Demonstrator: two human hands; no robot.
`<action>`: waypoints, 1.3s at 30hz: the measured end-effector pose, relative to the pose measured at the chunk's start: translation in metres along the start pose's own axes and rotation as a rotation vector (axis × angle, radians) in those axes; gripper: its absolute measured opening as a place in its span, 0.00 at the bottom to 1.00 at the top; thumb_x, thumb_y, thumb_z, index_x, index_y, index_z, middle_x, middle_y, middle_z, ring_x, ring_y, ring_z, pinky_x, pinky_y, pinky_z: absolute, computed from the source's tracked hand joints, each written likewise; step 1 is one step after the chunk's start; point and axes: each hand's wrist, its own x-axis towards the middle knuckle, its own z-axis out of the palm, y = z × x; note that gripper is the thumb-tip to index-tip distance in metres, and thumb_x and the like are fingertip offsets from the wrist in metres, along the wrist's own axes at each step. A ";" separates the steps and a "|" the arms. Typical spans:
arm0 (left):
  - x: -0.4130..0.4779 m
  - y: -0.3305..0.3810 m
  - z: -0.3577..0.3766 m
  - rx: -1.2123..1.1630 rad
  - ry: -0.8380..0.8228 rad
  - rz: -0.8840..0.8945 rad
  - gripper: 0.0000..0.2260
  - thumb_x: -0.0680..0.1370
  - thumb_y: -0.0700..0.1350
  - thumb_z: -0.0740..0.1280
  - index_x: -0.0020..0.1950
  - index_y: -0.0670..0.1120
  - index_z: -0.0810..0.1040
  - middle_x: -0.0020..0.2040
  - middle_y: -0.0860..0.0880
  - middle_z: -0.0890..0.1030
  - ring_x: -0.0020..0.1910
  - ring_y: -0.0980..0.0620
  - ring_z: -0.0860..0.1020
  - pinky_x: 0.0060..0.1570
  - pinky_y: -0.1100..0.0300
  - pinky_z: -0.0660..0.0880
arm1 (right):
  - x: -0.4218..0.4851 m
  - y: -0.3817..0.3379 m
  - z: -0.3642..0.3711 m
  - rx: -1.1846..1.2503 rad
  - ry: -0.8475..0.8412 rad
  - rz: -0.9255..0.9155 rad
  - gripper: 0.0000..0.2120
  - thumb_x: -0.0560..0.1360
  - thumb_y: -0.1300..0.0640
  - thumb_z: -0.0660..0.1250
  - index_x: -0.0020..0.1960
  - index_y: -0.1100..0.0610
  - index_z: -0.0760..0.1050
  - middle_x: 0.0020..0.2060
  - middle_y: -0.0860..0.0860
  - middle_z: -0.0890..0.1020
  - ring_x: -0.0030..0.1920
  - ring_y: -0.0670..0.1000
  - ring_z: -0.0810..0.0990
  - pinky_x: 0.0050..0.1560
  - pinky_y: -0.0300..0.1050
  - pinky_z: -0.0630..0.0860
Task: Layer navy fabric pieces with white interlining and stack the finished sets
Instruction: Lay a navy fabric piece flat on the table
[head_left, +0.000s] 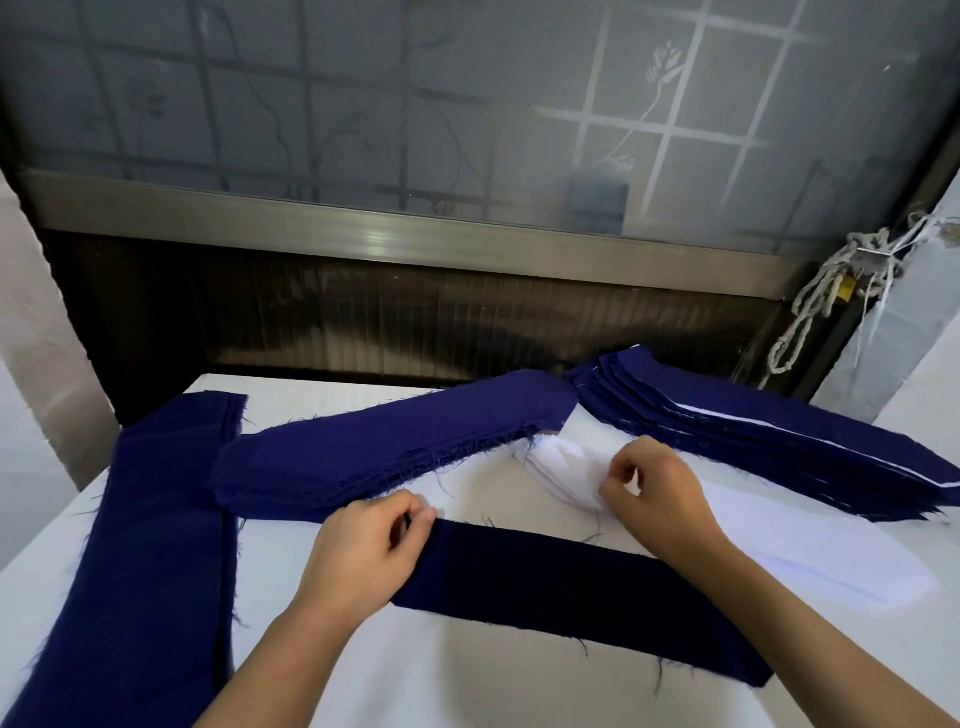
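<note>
Two bare hands in view; both forearms cut off at the lower edge of the frame. Left hand (363, 551), centre frame, pinches the left end of a single navy strip (571, 587) lying flat on the white table (457, 675); the strip's right end runs under the right forearm, partly hidden. Right hand (657, 499), right of centre, fingertips closed on the top sheet of the white interlining pile (810, 556); sheet count unreadable, white on white.

Navy stock: three groups. One frayed pile (374, 457) at centre, just above the left hand. One layered stack (753, 426) at upper right with thin white edges showing between navy layers; layers too fine to count. One long navy length (156, 545) at left, cut off by the bottom edge.
</note>
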 end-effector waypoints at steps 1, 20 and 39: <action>0.000 0.001 -0.001 -0.027 -0.005 -0.004 0.16 0.80 0.62 0.58 0.35 0.57 0.73 0.30 0.55 0.76 0.32 0.53 0.75 0.29 0.63 0.68 | -0.005 -0.012 0.002 -0.010 -0.019 -0.031 0.06 0.71 0.58 0.68 0.37 0.50 0.73 0.38 0.45 0.75 0.40 0.43 0.73 0.39 0.36 0.67; -0.003 0.011 -0.005 -0.339 -0.149 -0.049 0.08 0.75 0.47 0.63 0.43 0.58 0.80 0.37 0.56 0.81 0.31 0.44 0.75 0.32 0.56 0.73 | -0.043 -0.064 0.080 -0.113 -0.241 -0.268 0.27 0.70 0.58 0.58 0.68 0.51 0.65 0.57 0.47 0.77 0.58 0.50 0.71 0.61 0.45 0.61; 0.004 0.013 -0.012 -0.349 0.318 -0.412 0.08 0.77 0.49 0.71 0.39 0.52 0.77 0.33 0.48 0.78 0.33 0.54 0.75 0.34 0.62 0.71 | -0.096 0.057 -0.048 -0.008 0.135 0.251 0.22 0.70 0.67 0.69 0.54 0.43 0.73 0.37 0.43 0.80 0.44 0.49 0.74 0.53 0.45 0.70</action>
